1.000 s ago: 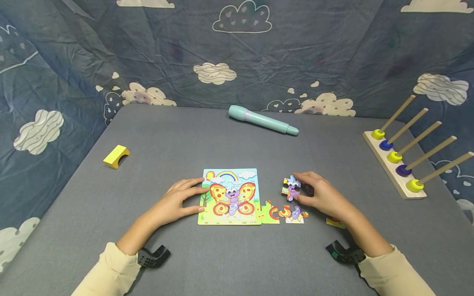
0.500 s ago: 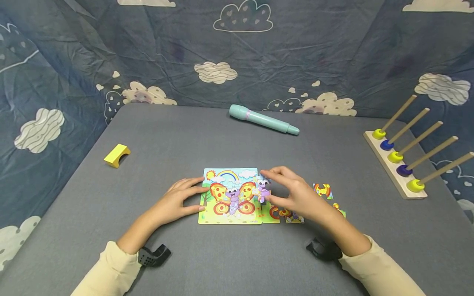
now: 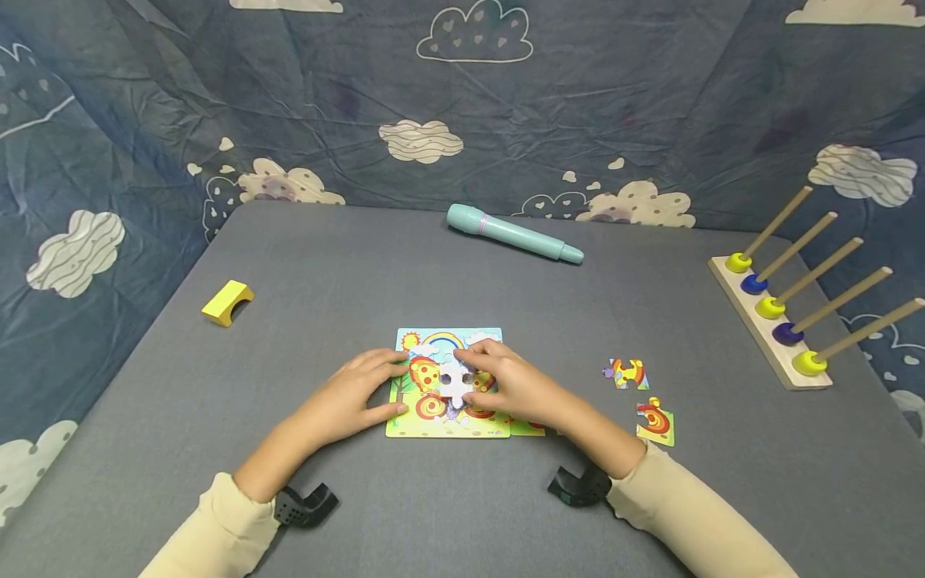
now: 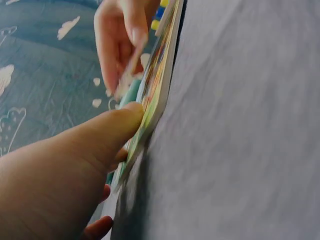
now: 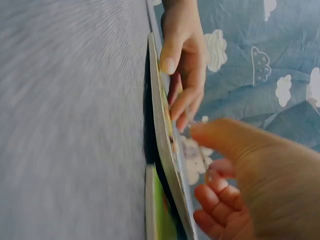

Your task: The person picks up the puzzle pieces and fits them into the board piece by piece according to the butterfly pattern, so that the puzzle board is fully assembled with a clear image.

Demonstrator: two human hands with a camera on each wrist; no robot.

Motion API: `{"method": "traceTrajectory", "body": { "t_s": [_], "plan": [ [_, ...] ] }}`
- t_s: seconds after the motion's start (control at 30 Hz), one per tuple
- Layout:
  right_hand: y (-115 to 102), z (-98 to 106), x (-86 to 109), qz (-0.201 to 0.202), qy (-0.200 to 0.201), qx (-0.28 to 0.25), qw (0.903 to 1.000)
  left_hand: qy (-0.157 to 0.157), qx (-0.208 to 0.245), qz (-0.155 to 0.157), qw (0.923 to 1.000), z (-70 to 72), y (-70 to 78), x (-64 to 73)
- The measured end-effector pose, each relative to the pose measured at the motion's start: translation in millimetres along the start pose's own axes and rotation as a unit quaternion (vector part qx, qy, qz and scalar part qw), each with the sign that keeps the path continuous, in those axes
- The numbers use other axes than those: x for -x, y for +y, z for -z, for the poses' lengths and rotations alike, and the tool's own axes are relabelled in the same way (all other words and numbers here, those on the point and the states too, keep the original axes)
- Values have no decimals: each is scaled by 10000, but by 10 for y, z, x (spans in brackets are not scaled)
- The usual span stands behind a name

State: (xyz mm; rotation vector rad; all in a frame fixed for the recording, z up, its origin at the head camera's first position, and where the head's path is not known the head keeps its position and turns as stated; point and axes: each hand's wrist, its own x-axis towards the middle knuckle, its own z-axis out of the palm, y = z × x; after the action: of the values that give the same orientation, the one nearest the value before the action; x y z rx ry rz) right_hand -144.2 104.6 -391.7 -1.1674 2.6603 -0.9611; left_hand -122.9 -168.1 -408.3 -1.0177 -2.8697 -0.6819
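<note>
My right hand (image 3: 515, 387) pinches a jigsaw piece (image 3: 455, 385) between thumb and fingers, over the butterfly picture board (image 3: 412, 429). The piece looks pale white from above and hides the butterfly's middle. In the left wrist view the piece (image 4: 131, 70) stands out above the board's face. My left hand (image 3: 354, 393) lies at the board's left side, fingers extended, fingertips and thumb touching its edge. A green jigsaw piece (image 3: 529, 428) shows at the board's lower right; the right forearm covers what lies beside it.
Two loose jigsaw pieces, one with a rainbow (image 3: 630, 374) and one with a red swirl (image 3: 656, 422), lie to the right. Farther out are a yellow arch block (image 3: 227, 303), a teal microphone-shaped toy (image 3: 515, 234) and a wooden peg stand (image 3: 769, 329) with rings.
My right hand has carried the jigsaw piece leftward from the right side to over the board. Its face showed purple before and now looks white. My left hand has hardly moved.
</note>
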Motion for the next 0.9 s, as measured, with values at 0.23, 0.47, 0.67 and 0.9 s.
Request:
{"method": "traceTrajectory", "body": {
  "t_s": [0.23, 0.47, 0.67, 0.9],
  "plan": [
    [33, -110, -95, -257, -57, 227, 9994, 48, -282, -110, 9995, -17, 86, -37],
    [-5, -103, -141, -523, -189, 206, 9982, -369, -907, -460, 9941, -3, 191, -49],
    [-33, -81, -166, -741, -267, 218, 9967, -513, -1042, -681, 9909, 13, 261, -49],
    [-17, -61, -165, -753, -321, 342, 9961, -367, -657, -757, 9943, -3, 222, -65]
  ]
}}
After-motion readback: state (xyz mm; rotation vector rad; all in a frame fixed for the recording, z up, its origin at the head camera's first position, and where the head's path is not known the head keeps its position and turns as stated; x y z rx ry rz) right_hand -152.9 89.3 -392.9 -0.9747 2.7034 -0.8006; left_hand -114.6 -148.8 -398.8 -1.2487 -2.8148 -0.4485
